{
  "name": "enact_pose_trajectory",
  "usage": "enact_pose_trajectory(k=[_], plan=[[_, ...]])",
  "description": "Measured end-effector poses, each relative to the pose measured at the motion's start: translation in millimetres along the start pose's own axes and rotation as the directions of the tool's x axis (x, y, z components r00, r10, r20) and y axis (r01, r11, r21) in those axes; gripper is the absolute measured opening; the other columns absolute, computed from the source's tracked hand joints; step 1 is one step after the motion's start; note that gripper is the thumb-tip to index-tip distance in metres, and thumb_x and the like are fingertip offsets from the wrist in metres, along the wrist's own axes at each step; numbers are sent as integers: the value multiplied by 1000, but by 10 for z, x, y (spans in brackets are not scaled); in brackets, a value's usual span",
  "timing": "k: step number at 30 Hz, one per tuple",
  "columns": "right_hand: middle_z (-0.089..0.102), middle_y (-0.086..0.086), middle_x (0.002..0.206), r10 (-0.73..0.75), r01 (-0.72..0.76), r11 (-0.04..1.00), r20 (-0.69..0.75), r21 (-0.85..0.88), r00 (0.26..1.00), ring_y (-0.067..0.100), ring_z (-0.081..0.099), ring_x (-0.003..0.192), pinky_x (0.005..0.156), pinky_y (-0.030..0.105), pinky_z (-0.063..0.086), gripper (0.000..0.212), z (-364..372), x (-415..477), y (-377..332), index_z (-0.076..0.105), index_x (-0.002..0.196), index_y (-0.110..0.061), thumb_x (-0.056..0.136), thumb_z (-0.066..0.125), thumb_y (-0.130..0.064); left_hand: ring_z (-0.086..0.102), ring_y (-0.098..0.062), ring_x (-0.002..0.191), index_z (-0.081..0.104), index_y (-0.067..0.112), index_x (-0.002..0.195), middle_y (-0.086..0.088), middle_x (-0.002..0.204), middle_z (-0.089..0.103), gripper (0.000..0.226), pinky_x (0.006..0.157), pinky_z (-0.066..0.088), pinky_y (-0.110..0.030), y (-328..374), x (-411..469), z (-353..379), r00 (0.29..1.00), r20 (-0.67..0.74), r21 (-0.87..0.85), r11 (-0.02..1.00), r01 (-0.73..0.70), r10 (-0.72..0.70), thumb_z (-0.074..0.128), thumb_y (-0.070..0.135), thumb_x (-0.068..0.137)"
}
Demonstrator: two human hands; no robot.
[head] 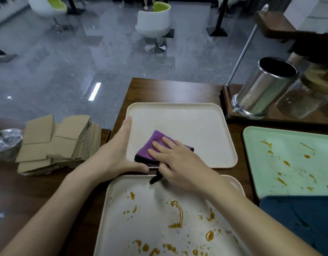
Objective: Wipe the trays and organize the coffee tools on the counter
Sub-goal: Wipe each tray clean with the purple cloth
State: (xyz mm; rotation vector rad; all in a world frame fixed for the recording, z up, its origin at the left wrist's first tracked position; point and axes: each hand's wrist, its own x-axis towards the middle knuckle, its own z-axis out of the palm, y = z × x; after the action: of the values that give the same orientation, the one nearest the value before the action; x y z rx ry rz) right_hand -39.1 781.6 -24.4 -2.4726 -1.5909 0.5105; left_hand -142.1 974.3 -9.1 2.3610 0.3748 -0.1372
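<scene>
- Cream tray [192, 126] sits at far middle of the dark wood desk [168, 89]; its surface looks clean.
- Purple cloth [150, 145], folded, w/ dark edging, lies in the near-left corner of that tray. A black strip [155, 179] of it hangs over the tray's near rim.
- R hand [178, 159] lies flat on top of the cloth, fingers straight and a bit spread, pressing down. Nothing curled round it; thumb not clearly seen.
- L hand [115, 154] braces the same tray's near-left corner: fingers straight along the left rim, thumb stretched along the near rim, palm against the corner.
- 2nd cream tray [155, 215] is nearest the person, just beside the first one's near rim. It's marked w/ orange-brown drips and streaks. Both forearms cross over it.
- Pale green tray [292, 167] is on the right side of the desk, also spotted w/ orange-brown drips.
- Dark blue tray [296, 218] overlaps the green one's near edge.
- Metal canister [264, 89] and glass jars [303, 100] stand on a wood base at far right, apart from the trays.
- Stack of flat cardboard cup sleeves [54, 145] is left of the L hand, on a lower surface.
- White chair w/ green seat [154, 21] is on the grey floor beyond the desk.
</scene>
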Motion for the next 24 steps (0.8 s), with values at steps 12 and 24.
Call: enact_pose_trajectory(k=[12,24], plan=[[11,-4,169,-13,-1,992,-115,-127,993,22,4,155,124,42,6,56,-22,994,43,17,160,-27,106,30,-29,36,-10,143,-27,44,153,14,166,21,153,101,36,-22,-90,5,51,997,-33,-2,997,74,-74,91,61,58],[38,0,155,105,-158,978,-336,-135,936,26,28,145,118,42,23,48,41,1334,-61,36,148,-20,100,42,-30,-10,2,149,-16,27,159,19,161,-32,138,126,12,-33,-80,55,32,993,57,215,973,85,-99,71,79,66]])
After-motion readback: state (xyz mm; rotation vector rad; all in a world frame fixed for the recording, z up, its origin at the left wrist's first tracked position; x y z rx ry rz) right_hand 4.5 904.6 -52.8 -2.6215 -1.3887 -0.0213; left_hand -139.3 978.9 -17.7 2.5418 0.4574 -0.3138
